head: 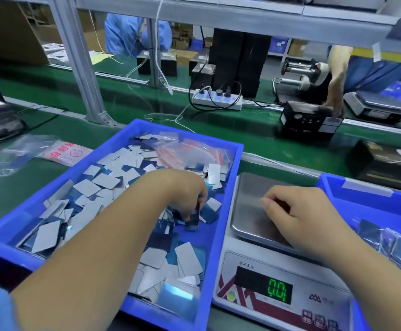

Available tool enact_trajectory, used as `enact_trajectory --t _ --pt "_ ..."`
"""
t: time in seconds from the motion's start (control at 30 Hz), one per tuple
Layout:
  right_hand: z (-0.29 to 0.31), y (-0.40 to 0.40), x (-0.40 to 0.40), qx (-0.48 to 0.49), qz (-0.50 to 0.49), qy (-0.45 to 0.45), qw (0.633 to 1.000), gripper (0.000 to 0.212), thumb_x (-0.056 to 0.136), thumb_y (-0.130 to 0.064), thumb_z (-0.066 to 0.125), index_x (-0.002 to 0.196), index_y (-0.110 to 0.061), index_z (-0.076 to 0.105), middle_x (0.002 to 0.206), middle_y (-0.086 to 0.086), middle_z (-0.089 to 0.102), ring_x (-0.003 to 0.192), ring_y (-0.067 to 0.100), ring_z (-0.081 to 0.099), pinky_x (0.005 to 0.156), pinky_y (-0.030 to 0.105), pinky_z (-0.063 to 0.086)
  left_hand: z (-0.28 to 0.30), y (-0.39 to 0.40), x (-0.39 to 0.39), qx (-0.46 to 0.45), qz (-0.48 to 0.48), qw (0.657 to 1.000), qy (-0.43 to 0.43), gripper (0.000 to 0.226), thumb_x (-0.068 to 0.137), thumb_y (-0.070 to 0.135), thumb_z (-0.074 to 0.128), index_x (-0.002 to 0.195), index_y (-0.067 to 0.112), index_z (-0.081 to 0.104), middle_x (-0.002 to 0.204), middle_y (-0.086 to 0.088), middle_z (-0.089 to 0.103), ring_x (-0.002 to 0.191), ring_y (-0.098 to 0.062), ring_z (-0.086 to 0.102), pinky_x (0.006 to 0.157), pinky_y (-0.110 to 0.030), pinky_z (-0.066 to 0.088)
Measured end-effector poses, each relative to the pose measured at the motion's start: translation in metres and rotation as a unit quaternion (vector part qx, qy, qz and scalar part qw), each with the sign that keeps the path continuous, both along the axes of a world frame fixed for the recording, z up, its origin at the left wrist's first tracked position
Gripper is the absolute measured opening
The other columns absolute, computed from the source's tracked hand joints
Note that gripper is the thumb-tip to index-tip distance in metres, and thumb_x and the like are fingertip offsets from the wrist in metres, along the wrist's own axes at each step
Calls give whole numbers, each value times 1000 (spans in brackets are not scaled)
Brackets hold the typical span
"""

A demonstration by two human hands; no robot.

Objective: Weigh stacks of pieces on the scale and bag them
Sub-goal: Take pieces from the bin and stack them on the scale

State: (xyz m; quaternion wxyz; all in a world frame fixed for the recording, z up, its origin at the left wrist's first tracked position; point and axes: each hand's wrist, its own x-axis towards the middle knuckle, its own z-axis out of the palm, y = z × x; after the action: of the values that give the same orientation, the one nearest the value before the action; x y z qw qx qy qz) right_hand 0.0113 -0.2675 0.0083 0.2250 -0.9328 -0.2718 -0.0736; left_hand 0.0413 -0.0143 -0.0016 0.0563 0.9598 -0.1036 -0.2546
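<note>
A blue tray (58,185) in front of me holds several loose rectangular pieces (99,182), white on one side and blue on the other, plus clear zip bags (194,151) at its far end. My left hand (187,194) reaches into the tray and pinches a small stack of pieces (194,218) on edge. To the right stands a digital scale (249,211) with a bare steel pan; its green display (276,290) reads 0.0. My right hand (297,216) hovers over the pan with fingers loosely curled, holding nothing.
A second blue tray (371,197) at the right holds bagged pieces (390,242). Empty bags (61,151) lie on the green belt to the left. Behind run a power strip (216,99), cables, an aluminium frame post (84,75), black boxes and another person's arm (335,75).
</note>
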Motion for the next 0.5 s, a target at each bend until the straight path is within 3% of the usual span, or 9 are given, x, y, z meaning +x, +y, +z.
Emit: enact_trajectory --t 0.13,0.23,0.33,0.43,0.5 --pt "2 -2 1 19 -10 9 1000 21 91 -32 54 72 -26 63 67 -20 61 73 -1 55 58 12 37 -1 6 0 -100 45 994 -27 19 76 6 72 72 24 67 68 13 65 56 -8 58 50 -24 46" --pt "3 -2 1 22 -11 12 1000 20 91 -30 57 73 -26 65 57 -16 57 72 -2 54 58 11 37 -1 4 -1 -208 89 974 14 14 77 13 76 74 25 70 58 16 60 47 -5 54 48 -23 49" --pt "5 -2 0 22 -9 11 1000 20 92 -29 57 73 -25 65 56 -17 57 71 -1 54 58 10 36 -1 3 -3 -278 108 953 49 8 77 24 79 80 26 71 64 19 62 52 2 55 50 -25 51" --pt "5 -2 0 21 -5 12 1000 20 92 -29 58 74 -25 66 58 -15 59 73 -1 54 58 10 36 0 8 -4 -333 138 932 50 17 75 36 78 78 21 69 74 10 66 68 -7 61 54 -30 52" --pt "5 -2 -1 20 -2 15 1000 21 92 -29 57 74 -25 66 63 -18 60 72 -2 54 58 10 36 0 10 -3 -358 149 922 23 24 75 41 74 68 20 66 74 3 64 67 -13 56 59 -35 49"
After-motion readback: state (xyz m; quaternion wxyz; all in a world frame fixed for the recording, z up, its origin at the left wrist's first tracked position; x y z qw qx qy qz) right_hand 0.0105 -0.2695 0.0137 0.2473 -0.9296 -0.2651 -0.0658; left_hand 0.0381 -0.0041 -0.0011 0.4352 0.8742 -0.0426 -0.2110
